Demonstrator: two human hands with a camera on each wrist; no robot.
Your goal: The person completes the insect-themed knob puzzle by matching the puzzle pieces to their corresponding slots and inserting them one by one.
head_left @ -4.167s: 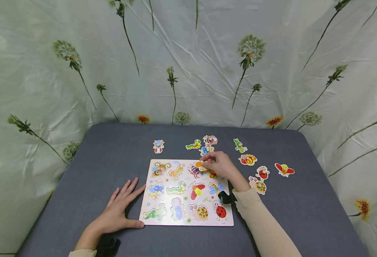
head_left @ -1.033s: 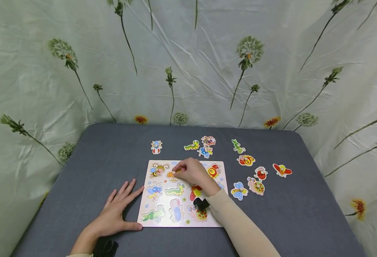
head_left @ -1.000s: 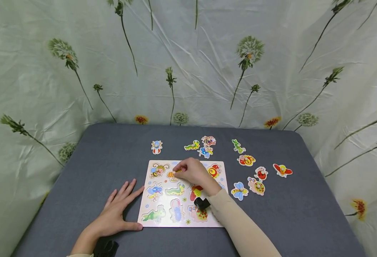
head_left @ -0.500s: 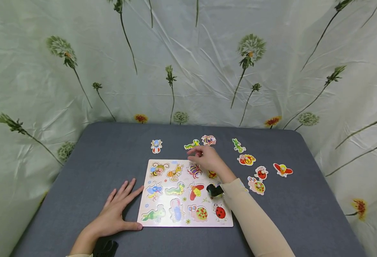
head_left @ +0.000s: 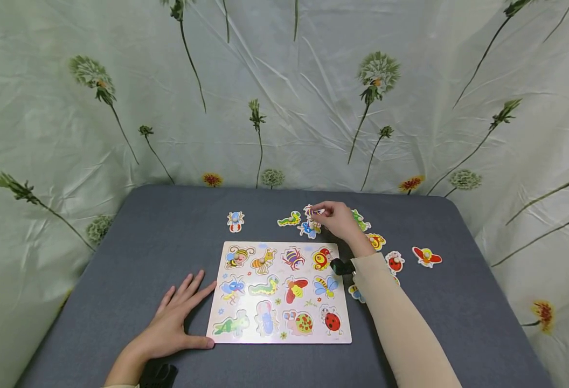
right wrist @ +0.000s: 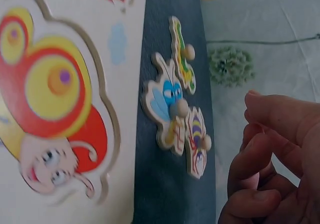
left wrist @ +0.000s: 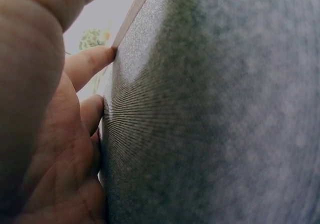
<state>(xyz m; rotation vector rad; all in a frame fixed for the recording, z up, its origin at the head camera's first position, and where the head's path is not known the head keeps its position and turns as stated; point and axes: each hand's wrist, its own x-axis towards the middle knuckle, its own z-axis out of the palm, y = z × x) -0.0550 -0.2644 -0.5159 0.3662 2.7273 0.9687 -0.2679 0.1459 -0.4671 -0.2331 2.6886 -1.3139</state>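
Note:
My left hand point(head_left: 180, 318) lies spread on the table, its index fingertip and thumb at the left edge of the pink puzzle board point(head_left: 309, 338). Beyond the board's top edge, my right hand point(head_left: 341, 221) hovers over the knobbed spider piece point(head_left: 307, 210). In the right wrist view its loosely bent fingers hold nothing, apart from the spider piece point(right wrist: 196, 143). Beside that lie a blue winged insect piece point(head_left: 309, 229) and a green caterpillar piece point(head_left: 289, 218). A striped bee piece point(head_left: 237, 257) and an orange insect piece point(head_left: 263, 262) sit in the board's top row.
A blue-and-red beetle piece point(head_left: 235, 221) lies at the back left. Rightward are a green grasshopper piece point(head_left: 359, 220), a yellow-and-red butterfly piece point(head_left: 376, 241), a ladybird piece point(head_left: 395, 262) and a red-winged piece point(head_left: 427, 257). My right sleeve covers part of others. A flowered curtain point(head_left: 313, 108) hangs behind.
My right hand held the orange insect piece over the board, pressed it into the top row, let go, and moved back and right to the spider piece. My left hand has stayed put.

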